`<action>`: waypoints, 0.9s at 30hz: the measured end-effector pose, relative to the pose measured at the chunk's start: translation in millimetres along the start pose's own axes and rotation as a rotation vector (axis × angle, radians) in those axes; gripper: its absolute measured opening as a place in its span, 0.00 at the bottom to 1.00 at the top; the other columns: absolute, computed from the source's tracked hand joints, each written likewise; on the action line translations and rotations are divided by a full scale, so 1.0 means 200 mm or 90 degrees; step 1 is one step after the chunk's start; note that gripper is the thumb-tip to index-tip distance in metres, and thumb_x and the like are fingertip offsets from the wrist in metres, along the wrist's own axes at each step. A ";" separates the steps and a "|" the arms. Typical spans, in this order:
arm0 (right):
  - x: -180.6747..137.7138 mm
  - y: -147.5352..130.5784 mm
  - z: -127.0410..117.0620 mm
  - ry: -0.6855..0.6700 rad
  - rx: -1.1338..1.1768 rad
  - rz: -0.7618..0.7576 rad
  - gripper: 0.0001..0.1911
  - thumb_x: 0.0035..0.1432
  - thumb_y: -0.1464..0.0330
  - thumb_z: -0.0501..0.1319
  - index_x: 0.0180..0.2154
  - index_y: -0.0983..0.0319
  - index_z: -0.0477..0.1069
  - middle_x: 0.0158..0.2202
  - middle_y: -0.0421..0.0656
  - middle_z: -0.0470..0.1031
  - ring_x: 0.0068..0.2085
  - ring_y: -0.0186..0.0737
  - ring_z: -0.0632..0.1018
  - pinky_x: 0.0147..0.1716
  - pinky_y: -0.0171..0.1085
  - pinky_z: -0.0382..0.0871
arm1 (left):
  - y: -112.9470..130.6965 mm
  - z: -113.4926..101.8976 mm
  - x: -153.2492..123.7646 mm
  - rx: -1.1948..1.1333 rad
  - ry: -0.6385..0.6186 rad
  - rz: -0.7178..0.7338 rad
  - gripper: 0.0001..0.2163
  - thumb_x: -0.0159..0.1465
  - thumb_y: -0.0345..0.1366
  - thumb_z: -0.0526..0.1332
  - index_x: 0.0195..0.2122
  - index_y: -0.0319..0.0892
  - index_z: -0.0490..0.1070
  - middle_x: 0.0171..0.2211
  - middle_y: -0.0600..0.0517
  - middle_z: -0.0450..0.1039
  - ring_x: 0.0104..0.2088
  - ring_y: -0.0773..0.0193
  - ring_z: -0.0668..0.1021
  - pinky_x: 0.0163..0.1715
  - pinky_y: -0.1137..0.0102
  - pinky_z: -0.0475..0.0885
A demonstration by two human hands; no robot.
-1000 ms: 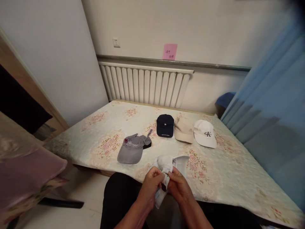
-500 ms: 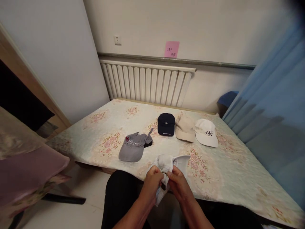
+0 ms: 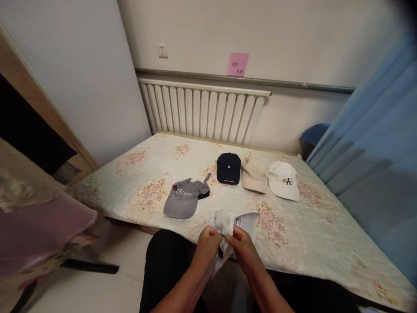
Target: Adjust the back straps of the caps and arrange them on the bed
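Both hands grip a light grey-white baseball cap (image 3: 224,220) at the near edge of the bed, its brim pointing right. My left hand (image 3: 208,243) pinches the back strap area, where a dark piece shows below the fingers. Close beside it, my right hand (image 3: 241,241) pinches the other side of the strap; the fingertips hide the fastening. To the left lies a grey cap (image 3: 182,202) with its strap loose. Beyond my hands a navy cap (image 3: 228,168), a beige cap (image 3: 254,174) and a white cap (image 3: 282,180) form a row.
A floral sheet (image 3: 137,191) covers the bed. Behind it are a white radiator (image 3: 202,111) and a pink note (image 3: 237,64) on the wall. A blue curtain (image 3: 374,130) hangs at right. A chair with pink cloth (image 3: 48,230) stands at left.
The view has shifted slightly. Both hands stay on the grey-white cap, fingers working at the strap; the dark piece below them shows less than before. The other caps lie still.
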State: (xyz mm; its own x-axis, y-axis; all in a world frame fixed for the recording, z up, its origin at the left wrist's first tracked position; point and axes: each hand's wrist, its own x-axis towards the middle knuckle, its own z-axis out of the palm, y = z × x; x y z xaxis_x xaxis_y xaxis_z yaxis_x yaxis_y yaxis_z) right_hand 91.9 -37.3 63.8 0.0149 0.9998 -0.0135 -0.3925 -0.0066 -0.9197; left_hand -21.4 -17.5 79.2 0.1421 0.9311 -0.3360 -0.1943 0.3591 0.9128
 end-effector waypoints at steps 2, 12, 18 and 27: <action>0.00 0.01 -0.01 0.001 -0.009 0.000 0.16 0.48 0.67 0.66 0.41 0.61 0.74 0.32 0.41 0.78 0.32 0.42 0.75 0.36 0.41 0.65 | -0.01 -0.01 0.01 0.016 -0.005 -0.007 0.06 0.47 0.30 0.57 0.19 0.42 0.58 0.14 0.60 0.57 0.16 0.73 0.62 0.18 0.74 0.55; 0.00 0.04 -0.04 0.004 0.026 0.043 0.16 0.49 0.66 0.65 0.42 0.61 0.73 0.34 0.43 0.78 0.32 0.43 0.76 0.34 0.41 0.67 | -0.02 -0.06 0.02 -0.014 -0.099 -0.052 0.06 0.46 0.29 0.60 0.26 0.40 0.63 0.18 0.60 0.63 0.19 0.72 0.68 0.24 0.73 0.63; 0.00 0.01 -0.01 -0.012 0.082 0.047 0.16 0.49 0.66 0.65 0.42 0.62 0.73 0.34 0.44 0.78 0.33 0.44 0.77 0.34 0.40 0.67 | -0.05 -0.05 0.03 0.088 -0.060 0.034 0.06 0.50 0.33 0.59 0.25 0.42 0.60 0.19 0.60 0.61 0.20 0.71 0.66 0.23 0.74 0.62; -0.02 -0.02 0.04 0.000 0.166 0.069 0.17 0.49 0.67 0.65 0.43 0.62 0.72 0.37 0.46 0.78 0.37 0.44 0.77 0.36 0.40 0.68 | -0.11 -0.07 -0.09 0.448 0.042 0.316 0.07 0.57 0.39 0.57 0.34 0.42 0.62 0.30 0.54 0.65 0.32 0.63 0.69 0.35 0.68 0.65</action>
State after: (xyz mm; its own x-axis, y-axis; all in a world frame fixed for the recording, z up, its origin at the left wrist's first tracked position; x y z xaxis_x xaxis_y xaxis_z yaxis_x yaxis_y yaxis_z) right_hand 84.9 -40.4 70.3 -0.0405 0.9934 -0.1069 -0.6156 -0.1091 -0.7805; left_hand -34.1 -40.8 62.3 0.1384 0.9794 0.1468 0.4307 -0.1930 0.8816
